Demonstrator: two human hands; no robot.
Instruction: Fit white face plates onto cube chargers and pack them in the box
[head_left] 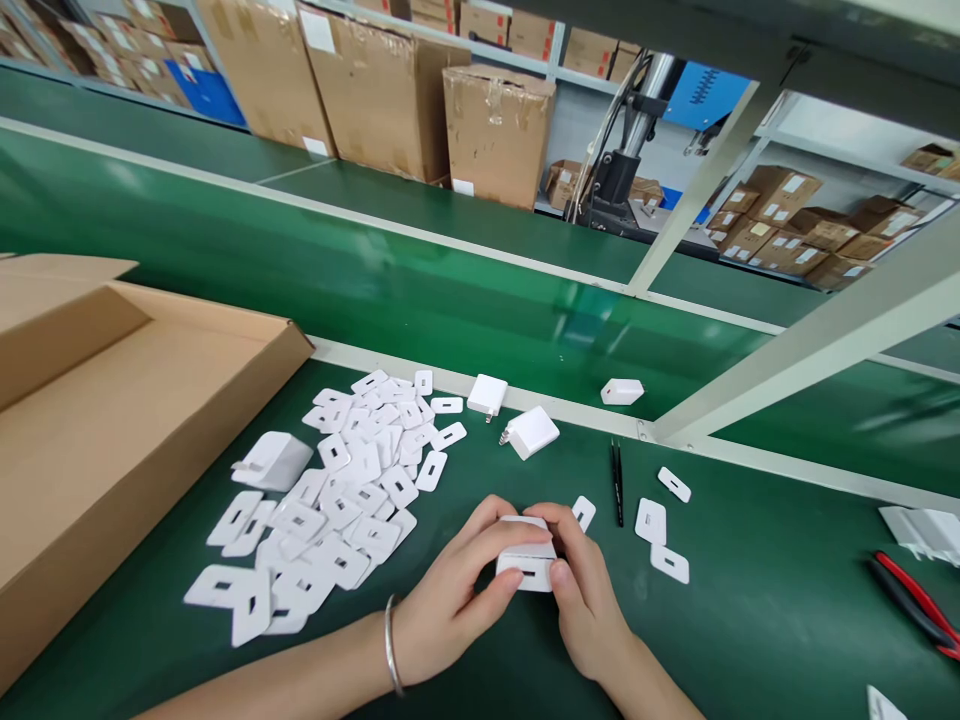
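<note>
Between my two hands, a white charger housing [517, 535] is held just above the green tabletop, its slotted end plate turned toward me. A thin gap line runs between plate and body. My left hand [457, 580], with a silver bangle at the wrist, grips its left side, fingers over the top and thumb at the plate. My right hand [589, 590] pinches the right side, thumb at the plate's corner. Partly behind my right fingers lies a loose slotted plate [583, 513]. To the left spreads a heap of white slotted plates [367, 465].
A flat open cardboard box [150, 400] stands at left, beside a white charger [272, 462]. Two chargers [531, 432] lie near the back edge. Black tweezers [616, 482] and several plates [651, 522] lie right of my hands. Red-and-black-handled pliers [915, 600] rest at far right.
</note>
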